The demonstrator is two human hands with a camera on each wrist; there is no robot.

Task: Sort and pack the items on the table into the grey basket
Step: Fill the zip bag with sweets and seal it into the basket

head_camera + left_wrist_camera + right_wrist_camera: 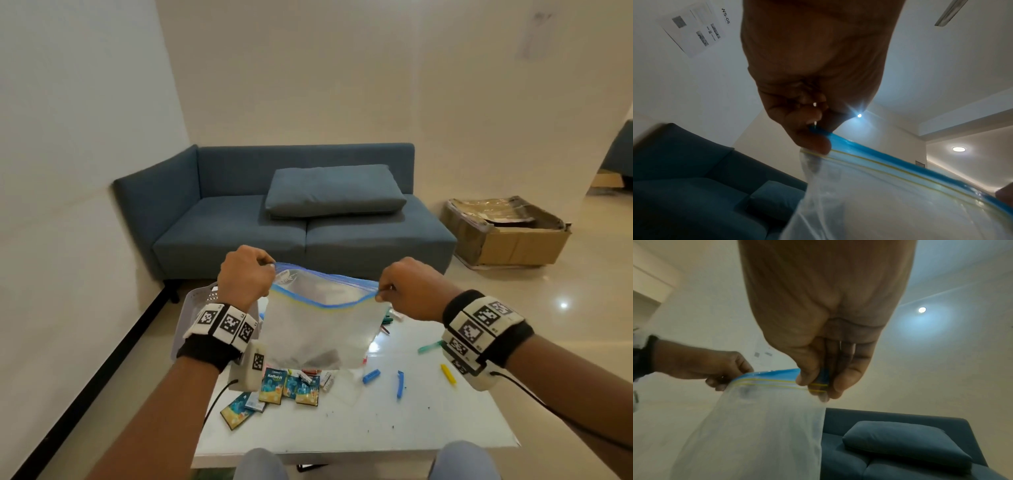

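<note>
At the near edge, two knees (pixel 263 462) in blue cloth sit under the white tabletop (pixel 394 421). On the tabletop, close to the person, lie small packets (pixel 272 385) with blue and yellow pictures, some flat and some leaning on each other. A little to the right lie a blue clip (pixel 371 376), another blue clip (pixel 400 383) and a yellow clip (pixel 448 373), all apart from each other, and a green clip (pixel 430 346) lies a bit farther back. Above the tabletop hangs a clear zip bag (pixel 318 329) with a blue and yellow strip along its top. The left hand (pixel 245 275) pinches the top left corner of the bag between thumb and fingers. The right hand (pixel 412 289) pinches the top right corner the same way. The mouth of the bag looks a little open in the middle, but the plastic is cloudy, so it is hard to tell what is inside. Both wrists wear bands with black and white square marks. The grey basket (pixel 191 308) stands at the far left of the tabletop, mostly hidden behind the left wrist. More small coloured things (pixel 388 320) lie behind the bag, too blurry to name. Past the tabletop stands a blue sofa (pixel 219 219) with a blue cushion (pixel 334 190) on its seat. To the right of the sofa a torn cardboard box (pixel 507 233) sits on the shiny floor.
</note>
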